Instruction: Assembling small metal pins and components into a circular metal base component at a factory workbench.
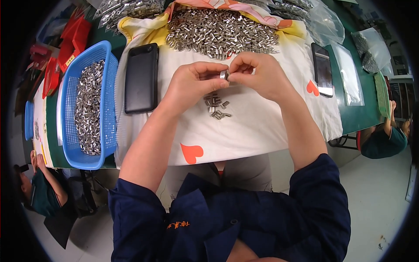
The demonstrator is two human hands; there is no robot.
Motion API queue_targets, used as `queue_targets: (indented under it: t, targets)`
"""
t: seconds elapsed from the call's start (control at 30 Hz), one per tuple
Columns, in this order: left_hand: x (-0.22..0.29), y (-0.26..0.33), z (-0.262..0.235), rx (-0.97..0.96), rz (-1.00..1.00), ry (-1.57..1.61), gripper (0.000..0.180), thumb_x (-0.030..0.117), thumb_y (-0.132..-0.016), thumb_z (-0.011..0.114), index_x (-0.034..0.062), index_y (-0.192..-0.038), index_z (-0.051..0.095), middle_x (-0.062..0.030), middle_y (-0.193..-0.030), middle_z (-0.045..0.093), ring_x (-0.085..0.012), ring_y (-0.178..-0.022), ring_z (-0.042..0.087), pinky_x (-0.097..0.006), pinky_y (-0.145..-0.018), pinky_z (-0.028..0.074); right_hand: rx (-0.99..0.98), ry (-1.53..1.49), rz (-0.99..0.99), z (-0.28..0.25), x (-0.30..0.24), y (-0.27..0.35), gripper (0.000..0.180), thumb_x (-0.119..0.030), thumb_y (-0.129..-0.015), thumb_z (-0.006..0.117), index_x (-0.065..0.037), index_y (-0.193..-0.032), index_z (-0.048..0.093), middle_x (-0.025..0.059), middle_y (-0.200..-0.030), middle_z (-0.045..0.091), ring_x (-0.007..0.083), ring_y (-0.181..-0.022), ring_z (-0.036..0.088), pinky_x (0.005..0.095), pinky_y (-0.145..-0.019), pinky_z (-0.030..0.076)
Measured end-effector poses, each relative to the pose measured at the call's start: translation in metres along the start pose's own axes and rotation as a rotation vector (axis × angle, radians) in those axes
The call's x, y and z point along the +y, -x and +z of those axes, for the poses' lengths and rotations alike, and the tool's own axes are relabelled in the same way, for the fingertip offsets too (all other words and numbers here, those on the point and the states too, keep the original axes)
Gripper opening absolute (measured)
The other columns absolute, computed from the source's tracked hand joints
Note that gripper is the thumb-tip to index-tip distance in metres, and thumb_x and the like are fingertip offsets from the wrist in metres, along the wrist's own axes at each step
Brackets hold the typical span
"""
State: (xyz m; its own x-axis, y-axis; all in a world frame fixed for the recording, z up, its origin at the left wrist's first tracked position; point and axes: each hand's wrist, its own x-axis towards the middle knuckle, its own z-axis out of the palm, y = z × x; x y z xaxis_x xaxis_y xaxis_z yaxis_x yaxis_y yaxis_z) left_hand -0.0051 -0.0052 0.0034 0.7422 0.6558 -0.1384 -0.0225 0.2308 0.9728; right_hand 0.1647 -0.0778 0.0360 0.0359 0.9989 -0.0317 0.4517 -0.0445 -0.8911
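Between the thumb and fingers of my left hand [195,83] sits a short silvery metal piece [223,75], round like a ring or sleeve. My right hand [259,73] meets it from the other side, thumb and forefinger pinched together; whatever is in that pinch is hidden. Just below my hands, several small metal cylinders [214,102] lie loose on the white cloth [244,135]. Beyond my hands a large heap of the same small metal cylinders [218,32] spreads over the cloth's far part.
To the left stand a black rectangular device [142,78] and a blue basket [109,105] holding many metal cylinders. A phone [323,72] and clear plastic bags [348,74] lie at right. Red bins [74,39] are at far left. Other people [384,142] sit on both sides.
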Motion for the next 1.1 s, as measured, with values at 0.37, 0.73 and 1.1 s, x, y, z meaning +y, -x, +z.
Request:
queue_targets:
  t: [0.37, 0.73, 1.1]
  targets:
    - [-0.002, 0.000, 0.004, -0.086, -0.057, -0.088, 0.029, 0.001, -0.071, 0.066, -0.0009, -0.099, 0.060, -0.0010, -0.081, 0.061, -0.0054, -0.076, 0.055, -0.018, -0.068, 0.046, 0.368, 0.756, -0.147, -0.001, 0.037, -0.018, 0.012, -0.013, -0.070, 0.060, -0.001, -0.074, 0.060, 0.0124, -0.076, 0.061, 0.0279, -0.068, 0.057, 0.0372, -0.060, 0.044]
    - [-0.006, -0.005, -0.004, 0.013, 0.033, 0.151, 0.032, 0.001, -0.073, 0.064, -0.0021, -0.103, 0.055, -0.0067, -0.090, 0.061, -0.0108, -0.082, 0.058, -0.022, -0.073, 0.046, 0.096, 0.035, -0.114, 0.004, 0.004, -0.002, 0.008, -0.004, -0.073, 0.059, -0.003, -0.081, 0.062, 0.0039, -0.076, 0.060, 0.0135, -0.069, 0.056, 0.0247, -0.064, 0.043]
    - [-0.005, -0.004, -0.001, 0.064, 0.043, 0.026, 0.028, -0.001, -0.074, 0.063, -0.0050, -0.101, 0.056, -0.0083, -0.088, 0.062, -0.0116, -0.079, 0.059, -0.021, -0.071, 0.048, 0.268, 0.483, -0.438, 0.015, 0.005, 0.001, 0.009, -0.006, -0.071, 0.059, -0.002, -0.079, 0.061, 0.0085, -0.074, 0.061, 0.0214, -0.068, 0.059, 0.0283, -0.061, 0.047]
